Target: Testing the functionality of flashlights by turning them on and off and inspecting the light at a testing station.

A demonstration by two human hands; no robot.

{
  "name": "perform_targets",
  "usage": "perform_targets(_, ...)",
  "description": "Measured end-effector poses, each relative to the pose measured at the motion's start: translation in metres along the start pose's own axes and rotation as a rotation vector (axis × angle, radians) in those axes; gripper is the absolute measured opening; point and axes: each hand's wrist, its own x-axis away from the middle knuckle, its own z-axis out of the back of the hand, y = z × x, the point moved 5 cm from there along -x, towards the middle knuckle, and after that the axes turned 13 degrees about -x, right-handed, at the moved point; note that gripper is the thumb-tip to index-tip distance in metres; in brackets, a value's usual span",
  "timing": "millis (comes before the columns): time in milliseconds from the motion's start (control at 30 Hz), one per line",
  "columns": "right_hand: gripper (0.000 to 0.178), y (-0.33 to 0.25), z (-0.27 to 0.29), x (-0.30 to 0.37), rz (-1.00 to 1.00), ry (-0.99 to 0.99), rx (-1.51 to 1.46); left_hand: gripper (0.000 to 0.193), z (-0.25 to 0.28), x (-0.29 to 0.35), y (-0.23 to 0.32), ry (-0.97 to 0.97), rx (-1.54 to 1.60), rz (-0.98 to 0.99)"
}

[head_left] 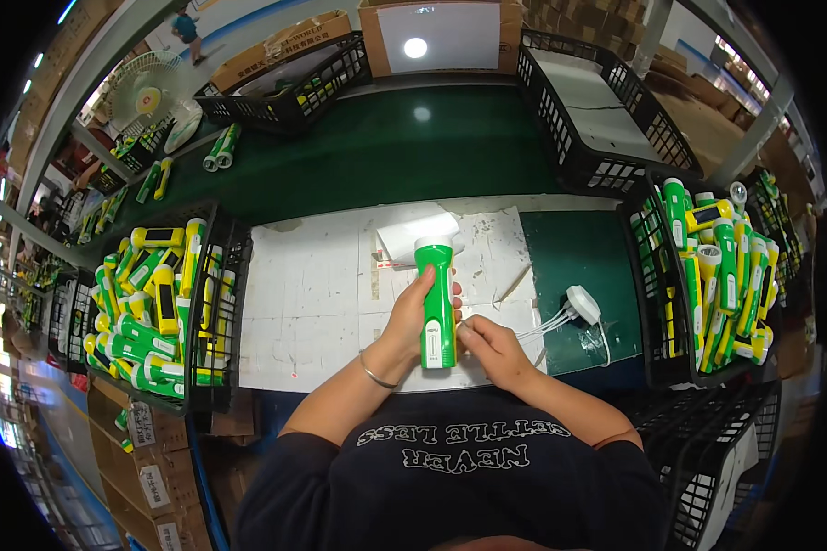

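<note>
My left hand (408, 317) is wrapped round a green flashlight (439, 303) with a white head, which points away from me over the white work sheet. At the lower right side of its handle, my right hand (498, 354) is closed in a pinch on a thin white cable; the fingers hide the cable's end. Several white cables (547, 323) run from this hand to a white charger plug (583, 303) on the right. A curled white sheet (413, 234) lies just beyond the flashlight's head.
Black crates of green and yellow flashlights stand at the left (198, 321) and right (652, 303). Another crate (606, 170) holds pale sheets at the far right. A bright light spot (415, 48) falls on the far panel. Two flashlights (222, 149) lie far left; a fan (147, 99) stands beyond.
</note>
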Motion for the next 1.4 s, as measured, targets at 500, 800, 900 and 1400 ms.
perform_targets(500, 0.014, -0.051, -0.007, -0.003, 0.624, -0.037, 1.097, 0.029, -0.011, 0.009, -0.002, 0.01, -0.334, -0.094)
perform_targets(800, 0.015, -0.06, -0.005, -0.006, 0.588, -0.031, 1.112, 0.047, -0.021, 0.008, 0.021, 0.012, -0.493, -0.198)
perform_targets(900, 0.015, -0.056, -0.006, -0.002, 0.64, -0.091, 1.095, 0.049, -0.023, 0.009, 0.018, 0.001, -0.554, -0.244)
perform_targets(1400, 0.034, -0.065, -0.007, -0.01, 0.582, 0.021, 0.534, 0.047, -0.014, -0.006, 0.048, -0.109, -0.243, -0.206)
